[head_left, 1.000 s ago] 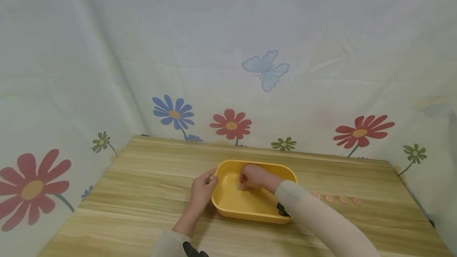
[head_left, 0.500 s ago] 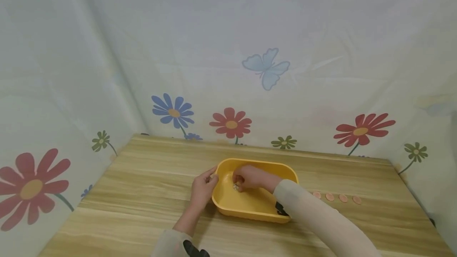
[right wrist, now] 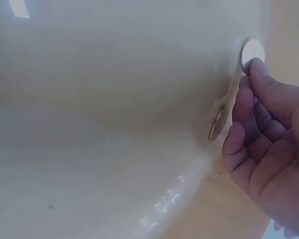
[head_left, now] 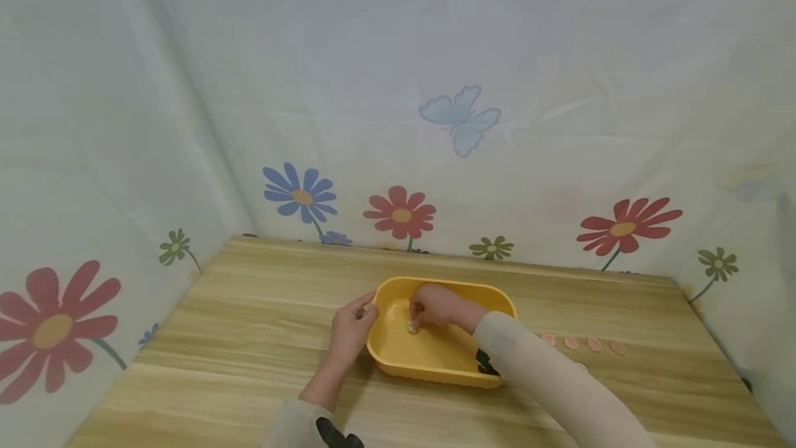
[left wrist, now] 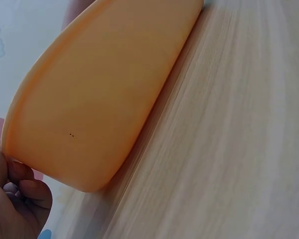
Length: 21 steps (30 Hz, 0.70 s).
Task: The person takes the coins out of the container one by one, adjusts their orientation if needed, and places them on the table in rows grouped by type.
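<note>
A yellow plastic basin (head_left: 429, 351) stands on the wooden-patterned table. At its left end my left hand (head_left: 350, 329) grips the rim; the left wrist view has thumb and fingers (left wrist: 35, 191) pinching the corner of the basin wall (left wrist: 104, 84). Reaching inside, my right hand (head_left: 438, 306) pinches a shiny silver coin (right wrist: 254, 51) between thumb and forefinger. Just beside those fingers, a second, brownish coin (right wrist: 219, 123) rests against the basin's inner surface. In the head view only a small silvery glint of coin (head_left: 413, 328) shows below the right fingertips.
Several copper-coloured round discs (head_left: 571, 343) lie in a row on the table, right of the basin. A pale round edge (head_left: 581, 367) peeks out by the right sleeve (head_left: 547, 379). Flower-printed cloth (head_left: 398, 123) hangs behind and at both sides.
Inside the basin my right hand has shifted slightly left, then a touch back right, and the silvery coin now shows more clearly at its fingertips. The left hand keeps its hold on the rim.
</note>
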Tool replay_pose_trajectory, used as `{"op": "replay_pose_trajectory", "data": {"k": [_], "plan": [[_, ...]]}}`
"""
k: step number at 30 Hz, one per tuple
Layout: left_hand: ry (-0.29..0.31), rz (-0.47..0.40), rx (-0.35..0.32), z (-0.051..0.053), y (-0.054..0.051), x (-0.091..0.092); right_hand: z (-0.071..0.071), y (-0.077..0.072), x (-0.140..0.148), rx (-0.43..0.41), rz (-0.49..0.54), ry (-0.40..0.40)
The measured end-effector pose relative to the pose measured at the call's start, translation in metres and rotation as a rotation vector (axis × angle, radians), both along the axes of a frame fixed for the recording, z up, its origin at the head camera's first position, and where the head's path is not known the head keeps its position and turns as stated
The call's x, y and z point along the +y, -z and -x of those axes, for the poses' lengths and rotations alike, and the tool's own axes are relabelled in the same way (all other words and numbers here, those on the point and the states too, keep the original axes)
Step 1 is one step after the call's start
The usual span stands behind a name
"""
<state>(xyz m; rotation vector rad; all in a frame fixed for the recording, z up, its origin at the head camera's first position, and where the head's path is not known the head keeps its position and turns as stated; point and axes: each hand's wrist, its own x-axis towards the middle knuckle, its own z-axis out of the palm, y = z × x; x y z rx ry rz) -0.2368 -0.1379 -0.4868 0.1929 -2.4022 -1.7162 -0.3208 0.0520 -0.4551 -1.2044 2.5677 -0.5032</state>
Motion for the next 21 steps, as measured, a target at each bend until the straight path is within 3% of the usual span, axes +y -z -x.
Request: {"op": "replay_pose_trajectory", "data": {"k": [9, 18, 21], "plan": [[0.002, 0.013, -0.016, 0.001, 0.001, -0.004, 0.004, -0.009, 0.005, -0.016, -0.006, -0.044], [0.008, 0.030, -0.035, 0.001, -0.002, -0.004, 0.003, -0.026, 0.009, -0.148, 0.003, 0.001], [0.009, 0.027, -0.035, 0.002, -0.002, -0.005, 0.008, -0.031, 0.013, -0.192, 0.051, -0.019]]}}
